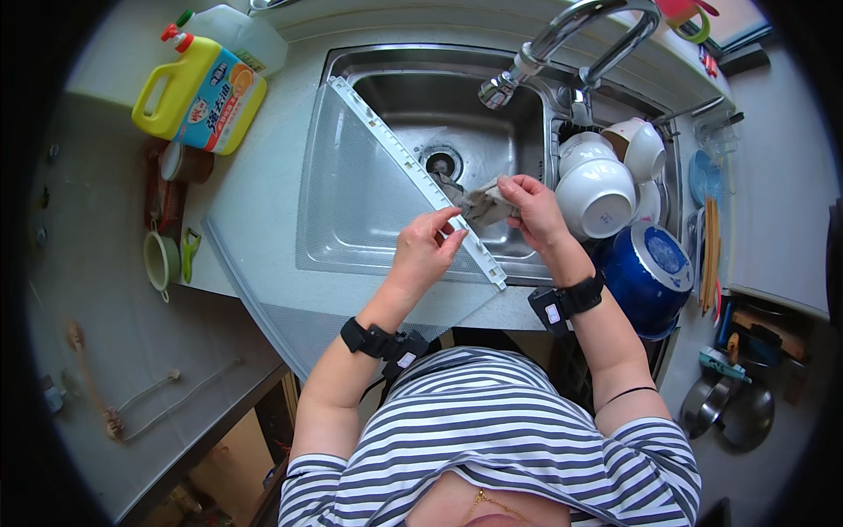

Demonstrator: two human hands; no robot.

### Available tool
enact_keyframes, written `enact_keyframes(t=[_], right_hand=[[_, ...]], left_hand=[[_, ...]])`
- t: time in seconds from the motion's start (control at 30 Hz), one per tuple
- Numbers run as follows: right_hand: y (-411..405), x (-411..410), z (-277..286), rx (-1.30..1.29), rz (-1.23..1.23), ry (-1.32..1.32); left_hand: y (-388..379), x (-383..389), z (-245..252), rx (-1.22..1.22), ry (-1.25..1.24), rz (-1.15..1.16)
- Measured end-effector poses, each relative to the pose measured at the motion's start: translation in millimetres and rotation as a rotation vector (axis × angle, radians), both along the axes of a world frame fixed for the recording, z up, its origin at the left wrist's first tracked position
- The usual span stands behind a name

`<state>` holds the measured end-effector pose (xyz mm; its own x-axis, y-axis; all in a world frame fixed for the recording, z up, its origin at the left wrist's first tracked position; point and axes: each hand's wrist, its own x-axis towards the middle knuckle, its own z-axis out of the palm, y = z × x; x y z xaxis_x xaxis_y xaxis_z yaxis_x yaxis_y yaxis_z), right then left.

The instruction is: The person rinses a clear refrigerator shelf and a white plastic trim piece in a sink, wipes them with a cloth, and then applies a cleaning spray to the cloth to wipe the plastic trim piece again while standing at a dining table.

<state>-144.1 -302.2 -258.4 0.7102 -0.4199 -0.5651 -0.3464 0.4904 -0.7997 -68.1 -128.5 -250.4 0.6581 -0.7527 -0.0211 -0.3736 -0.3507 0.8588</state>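
Note:
A mesh screen panel (369, 197) with a white plastic edge strip (402, 158) lies slantwise over the left part of a stainless steel sink (454, 112) and the counter. My left hand (428, 247) is at the strip's lower half, thumb and fingers around its edge. Just right of the strip, my right hand (537, 207) pinches a wet grey cloth (487, 203). Part of the cloth hangs down towards the drain (441, 161). Whether the cloth touches the strip is hard to tell.
A chrome faucet (573, 39) arches over the sink. White bowls (596, 194) and a blue basin (649, 277) stand at the right. A yellow cleaner jug (197, 92), a green peeler (190, 253) and a small strainer (160, 263) are at the left.

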Motion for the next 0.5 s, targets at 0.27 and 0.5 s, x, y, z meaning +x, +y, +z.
enact_keyframes(t=[0.27,0.5], right_hand=[[8,-9,4,-0.183,0.222,-0.411],[-19,-25,-1,-0.647,0.343,-0.145]], left_hand=[[-47,4,-8,-0.27,0.192,0.151],[-57,3,15,-0.531,0.287,0.27]])
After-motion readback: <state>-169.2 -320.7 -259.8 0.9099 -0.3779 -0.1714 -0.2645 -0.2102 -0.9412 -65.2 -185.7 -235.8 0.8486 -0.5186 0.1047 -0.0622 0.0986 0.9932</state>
